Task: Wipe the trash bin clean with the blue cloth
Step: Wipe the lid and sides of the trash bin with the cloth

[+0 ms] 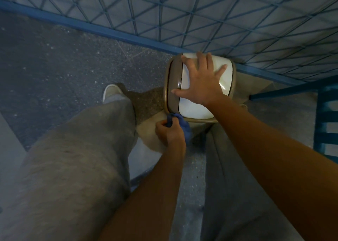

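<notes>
Steadying the trash bin (173,81) from above, the right hand (201,83) lies flat and open, fingers spread across the white swing lid (193,109), while the left hand (169,132) is closed around the bunched blue cloth (183,124) and presses it just below the bin's near rim, against the tan side wall. The bin stands on the speckled floor (64,61) between the person's grey-trousered legs, close to a blue wire-mesh frame (201,21). The step in hand looks like wiping the outer wall on the near side; the lid and the far sides are probably not yet done, though nothing here shows which parts are already clean. The next move calls for dragging the cloth along or down the wall with firm pressure while the upper hand keeps the light bin from sliding or tipping. Most of the bin's body is hidden beneath its top and the arms, the dim light blurs any dirt, and the cloth's lower edge is lost in shadow.
</notes>
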### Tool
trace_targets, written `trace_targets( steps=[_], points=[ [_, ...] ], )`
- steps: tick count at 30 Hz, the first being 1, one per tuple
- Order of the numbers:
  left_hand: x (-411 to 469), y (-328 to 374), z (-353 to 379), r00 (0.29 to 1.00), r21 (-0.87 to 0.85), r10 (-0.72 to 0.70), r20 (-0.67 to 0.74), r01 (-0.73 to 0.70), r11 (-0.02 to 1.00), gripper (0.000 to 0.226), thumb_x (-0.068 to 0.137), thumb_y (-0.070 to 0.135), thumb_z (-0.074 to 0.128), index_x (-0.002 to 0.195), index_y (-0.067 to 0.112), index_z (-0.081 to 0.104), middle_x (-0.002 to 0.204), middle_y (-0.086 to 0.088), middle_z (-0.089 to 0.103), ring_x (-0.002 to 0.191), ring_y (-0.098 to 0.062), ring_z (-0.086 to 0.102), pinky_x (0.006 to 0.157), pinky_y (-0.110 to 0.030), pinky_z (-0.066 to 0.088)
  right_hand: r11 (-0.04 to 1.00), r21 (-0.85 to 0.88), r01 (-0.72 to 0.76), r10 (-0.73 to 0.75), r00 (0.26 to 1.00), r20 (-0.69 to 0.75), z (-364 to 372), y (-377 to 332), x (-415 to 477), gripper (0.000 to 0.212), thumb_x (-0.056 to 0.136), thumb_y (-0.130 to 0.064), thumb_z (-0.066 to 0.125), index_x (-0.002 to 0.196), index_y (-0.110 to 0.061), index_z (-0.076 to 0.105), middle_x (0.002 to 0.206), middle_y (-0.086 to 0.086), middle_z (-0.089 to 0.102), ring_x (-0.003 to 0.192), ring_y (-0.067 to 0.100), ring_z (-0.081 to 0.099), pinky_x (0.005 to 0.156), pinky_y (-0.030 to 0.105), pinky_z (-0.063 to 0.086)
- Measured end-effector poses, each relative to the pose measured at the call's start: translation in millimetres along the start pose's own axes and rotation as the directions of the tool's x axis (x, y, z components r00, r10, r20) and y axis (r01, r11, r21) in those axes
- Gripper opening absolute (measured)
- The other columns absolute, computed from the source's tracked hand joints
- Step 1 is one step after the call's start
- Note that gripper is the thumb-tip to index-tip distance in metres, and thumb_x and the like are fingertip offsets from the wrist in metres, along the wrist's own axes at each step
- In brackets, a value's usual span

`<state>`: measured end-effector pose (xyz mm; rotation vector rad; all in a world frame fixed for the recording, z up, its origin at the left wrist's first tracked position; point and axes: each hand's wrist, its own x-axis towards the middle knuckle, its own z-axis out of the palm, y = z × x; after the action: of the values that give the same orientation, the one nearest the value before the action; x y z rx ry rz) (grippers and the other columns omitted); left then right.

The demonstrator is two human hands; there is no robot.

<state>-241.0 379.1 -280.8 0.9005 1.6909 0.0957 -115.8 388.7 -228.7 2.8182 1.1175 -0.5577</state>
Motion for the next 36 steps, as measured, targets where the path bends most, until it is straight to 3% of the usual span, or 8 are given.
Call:
trace_targets(
  steps=[7,10,15,19,24,30,36],
  points=[
    [14.4,13.7,-10.9,0.990,0.036,0.137,-0.018,-0.136,0.990,0.013,0.083,0.013,0.064,0.093,0.009,0.056,0.097,-0.009,0.057,0.088,-0.017,0.051,0.080,-0.028,0.044,1.000,-0.028,-0.001,0.001,1.000,-0.004,2.4,0.5,0.7,0.094,0.074,-0.064,0.059,0.147,-0.030,0.010,0.157,0.011,0.004,0.145,0.036,-0.002,0.106,0.071,0.005],
    [24.4,20.9,-12.6,0.975,0.089,0.220,-0.016,-0.218,0.972,0.015,0.081,0.011,0.065,0.078,0.014,0.051,0.100,-0.011,0.058,0.088,-0.018,0.052,0.081,-0.031,0.047,1.000,-0.022,-0.001,0.001,1.000,-0.008,3.2,0.3,1.2,0.093,0.074,-0.064,0.059,0.147,-0.031,0.010,0.157,0.011,0.005,0.145,0.037,-0.002,0.106,0.071,0.005],
    [28.2,20.4,-14.2,0.951,0.153,0.309,0.013,-0.307,0.939,0.012,0.082,0.012,0.064,0.081,0.011,0.052,0.100,-0.016,0.061,0.092,-0.025,0.059,0.075,-0.028,0.043,1.000,-0.012,-0.002,0.002,1.000,0.003,1.6,0.3,2.0,0.094,0.074,-0.063,0.060,0.147,-0.031,0.010,0.157,0.012,0.004,0.145,0.037,-0.002,0.105,0.071,0.005],
    [16.9,2.3,-11.1,0.955,0.217,0.281,0.092,-0.294,0.931,0.012,0.084,0.017,0.063,0.085,0.011,0.053,0.098,-0.012,0.058,0.087,-0.020,0.054,0.077,-0.028,0.043,1.000,-0.003,0.000,0.000,1.000,0.001,0.9,0.4,2.7,0.094,0.073,-0.064,0.060,0.147,-0.032,0.010,0.157,0.012,0.004,0.145,0.037,-0.002,0.106,0.071,0.005],
    [16.3,2.4,-8.0,0.956,0.236,0.275,0.102,-0.292,0.927,0.015,0.083,0.018,0.063,0.089,0.008,0.055,0.103,-0.014,0.060,0.091,-0.024,0.057,0.076,-0.026,0.042,1.000,-0.005,0.002,-0.002,1.000,-0.006,2.0,0.4,1.4,0.094,0.073,-0.064,0.060,0.147,-0.032,0.011,0.157,0.013,0.005,0.145,0.037,-0.001,0.106,0.072,0.006],
    [18.5,5.6,-11.8,0.975,0.171,0.179,0.132,-0.201,0.965,0.011,0.085,0.014,0.061,0.092,0.011,0.053,0.093,-0.003,0.051,0.087,-0.017,0.049,0.076,-0.026,0.039,1.000,-0.010,0.000,0.000,1.000,-0.012,3.1,0.3,2.1,0.095,0.073,-0.064,0.060,0.147,-0.033,0.009,0.157,0.012,0.005,0.145,0.037,-0.002,0.105,0.072,0.005],
    [18.4,11.7,-14.4,0.989,0.057,0.110,0.094,-0.115,0.992,0.024,0.086,0.012,0.060,0.107,0.002,0.055,0.095,-0.004,0.051,0.089,-0.018,0.050,0.080,-0.027,0.041,1.000,-0.010,0.002,-0.003,1.000,-0.015,3.6,0.9,2.7,0.093,0.073,-0.064,0.060,0.147,-0.032,0.011,0.157,0.012,0.005,0.145,0.037,-0.001,0.105,0.072,0.005]
  ],
)
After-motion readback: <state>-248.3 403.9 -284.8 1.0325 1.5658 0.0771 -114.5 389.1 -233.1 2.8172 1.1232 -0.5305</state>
